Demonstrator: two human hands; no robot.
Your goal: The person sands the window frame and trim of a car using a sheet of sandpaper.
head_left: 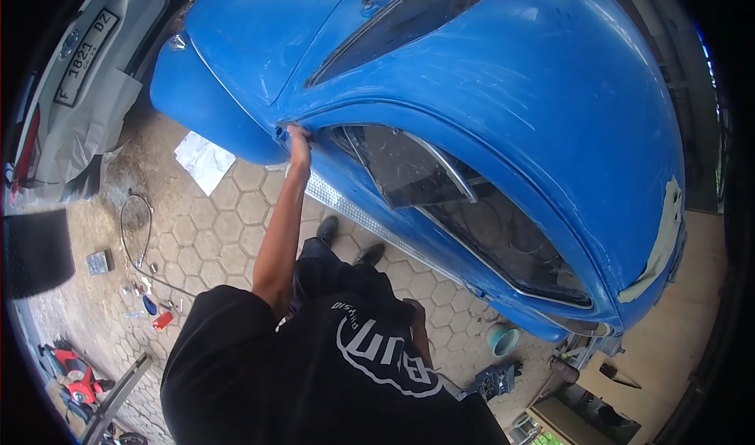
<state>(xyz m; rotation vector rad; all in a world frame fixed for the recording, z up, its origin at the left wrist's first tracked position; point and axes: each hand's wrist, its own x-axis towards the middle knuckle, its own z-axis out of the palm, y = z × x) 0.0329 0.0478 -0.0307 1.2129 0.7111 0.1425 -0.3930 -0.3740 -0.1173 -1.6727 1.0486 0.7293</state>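
A blue rounded car (503,67) with scuffed, dull paint fills the upper view. My left arm reaches out to it, and my left hand (298,142) is closed against the body near the front lower corner of the side window (409,169). Whatever lies inside those fingers is too small to make out. Below the hand runs a ribbed metal running board (354,218). My right hand (414,313) hangs low beside my body, near the car's side but apart from it; its fingers are mostly hidden.
Hexagonal pavers (228,228) cover the ground. A white car (86,91) stands at left, paper sheets (204,162) near it. A cable (149,217), a red item (163,321) and a small box (100,262) lie left. A green bucket (502,339) stands lower right.
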